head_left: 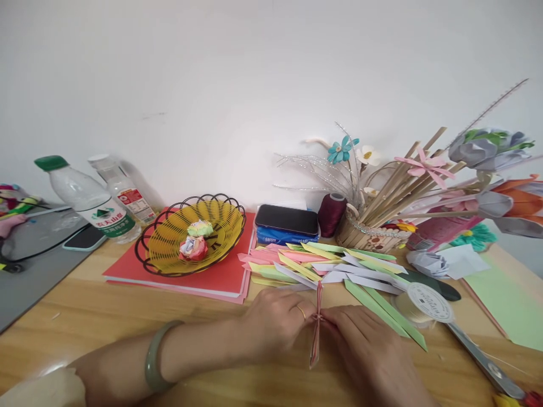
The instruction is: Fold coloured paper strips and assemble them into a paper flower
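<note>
Both hands meet above the front of the wooden table, around a bundle of folded pink paper strips (315, 342) pinched narrow at its middle. My left hand (278, 316), with a ring and a bangle on its wrist, is closed at the left side of that middle. From the right, my right hand (371, 345) grips the same spot, its fingers pressed together. The bundle's ends stick out above and below the hands. Just behind lies a loose pile of folded paper strips (305, 263) in pink, yellow, green and white. Fingertips are partly hidden.
A yellow basket (148, 249) with paper balls stands on red paper (127, 270). Bottles (99, 200) stand at the left. Behind the strips are a phone (287, 219), maroon thread (332, 215) and a pot (360, 232) of sticks and flowers. Scissors (487, 364) and a spool (424, 305) lie right.
</note>
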The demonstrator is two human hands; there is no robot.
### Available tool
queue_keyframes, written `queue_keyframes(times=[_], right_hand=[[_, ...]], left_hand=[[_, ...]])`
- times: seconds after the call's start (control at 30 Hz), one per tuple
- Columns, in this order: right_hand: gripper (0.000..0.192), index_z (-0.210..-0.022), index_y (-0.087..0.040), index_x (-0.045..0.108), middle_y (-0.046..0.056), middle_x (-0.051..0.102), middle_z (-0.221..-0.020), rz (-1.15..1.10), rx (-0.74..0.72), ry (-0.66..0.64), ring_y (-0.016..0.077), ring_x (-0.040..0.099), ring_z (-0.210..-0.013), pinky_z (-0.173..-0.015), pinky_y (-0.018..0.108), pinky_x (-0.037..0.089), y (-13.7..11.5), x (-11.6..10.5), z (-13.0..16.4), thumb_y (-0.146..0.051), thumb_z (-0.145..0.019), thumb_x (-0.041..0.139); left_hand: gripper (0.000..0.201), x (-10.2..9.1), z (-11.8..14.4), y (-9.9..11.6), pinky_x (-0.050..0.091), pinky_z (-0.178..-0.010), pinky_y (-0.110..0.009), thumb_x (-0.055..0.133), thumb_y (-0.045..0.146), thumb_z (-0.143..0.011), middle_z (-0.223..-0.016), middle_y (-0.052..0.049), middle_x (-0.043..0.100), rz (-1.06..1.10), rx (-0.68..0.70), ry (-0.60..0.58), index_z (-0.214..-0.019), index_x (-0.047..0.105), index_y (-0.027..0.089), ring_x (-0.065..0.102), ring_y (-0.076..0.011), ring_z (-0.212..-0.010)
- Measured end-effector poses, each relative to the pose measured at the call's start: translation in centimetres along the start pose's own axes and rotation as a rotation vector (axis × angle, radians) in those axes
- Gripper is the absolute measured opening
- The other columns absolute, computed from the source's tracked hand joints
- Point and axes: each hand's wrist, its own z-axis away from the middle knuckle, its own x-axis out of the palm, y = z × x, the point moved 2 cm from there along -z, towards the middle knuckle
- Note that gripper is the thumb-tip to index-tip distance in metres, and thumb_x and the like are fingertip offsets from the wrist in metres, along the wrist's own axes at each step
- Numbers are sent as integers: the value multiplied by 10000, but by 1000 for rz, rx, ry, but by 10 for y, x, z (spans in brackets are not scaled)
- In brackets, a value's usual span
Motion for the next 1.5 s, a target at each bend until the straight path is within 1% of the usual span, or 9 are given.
queue_keyframes(times=[0.13,0.33,0.53,0.7,0.8,0.97,1.1,1.27,1.5], right_hand=[[192,-834,-184,558,49,641,-728,-52,-46,21,158,592,-642,-575,278,492,-4,-6,1,-123,-841,376],[291,-1034,-210,537,31,639,-710,-121,-110,26,157,605,-644,-573,262,501,2,-11,6,-89,-814,388],[272,-1092,-236,531,49,657,-895,-157,42,50,157,621,-782,-649,256,514,9,-8,1,-160,-841,458],[236,-1051,-233,571,49,660,-910,-305,230,-7,149,618,-732,-611,242,517,7,-7,-5,-247,-828,495],[270,-1054,-237,583,44,665,-959,-477,413,-107,160,624,-753,-650,253,520,9,-8,-8,-332,-818,494],[337,-956,-231,653,47,678,-959,-741,657,-155,204,634,-774,-624,268,514,17,-9,-11,-462,-778,486],[272,-804,-238,691,16,697,-767,-853,753,-134,191,622,-703,-602,252,483,19,-5,-11,-461,-714,562],[264,-651,-208,648,3,650,-639,-867,791,-75,154,567,-588,-533,235,436,20,-2,-9,-460,-697,579],[283,-731,-203,675,26,678,-723,-967,835,-54,158,596,-626,-629,257,486,29,3,-7,-471,-702,590]], left_hand=[[227,0,5,-1,417,-595,-250,399,100,-801,-780,-78,681,45,43,-39,-884,606,143,610,-179,-671],[242,-7,4,2,437,-639,-250,383,148,-841,-805,-104,684,220,36,-46,-893,619,125,624,-179,-725],[187,-8,-3,-3,436,-631,-221,539,287,-778,-813,-63,640,770,-409,47,-881,594,141,578,-141,-719],[226,-3,-5,-9,420,-567,-208,577,333,-742,-795,-31,609,983,-589,85,-864,559,144,527,-96,-615],[176,-4,-6,-11,423,-570,-212,578,286,-738,-770,-28,602,964,-593,82,-829,566,136,527,-98,-610],[82,-13,-10,-6,429,-738,-239,576,203,-726,-794,-40,622,851,-420,79,-756,613,136,560,-137,-779],[134,-16,-9,-1,430,-750,-241,585,240,-730,-839,-45,639,835,-369,34,-815,620,143,572,-138,-787],[301,-12,-6,-3,432,-812,-296,587,251,-733,-955,-74,609,925,-481,63,-1005,512,147,573,-169,-879],[614,-2,-9,-4,439,-783,-333,678,206,-655,-942,-71,596,1185,-534,82,-1154,321,182,574,-189,-899]])
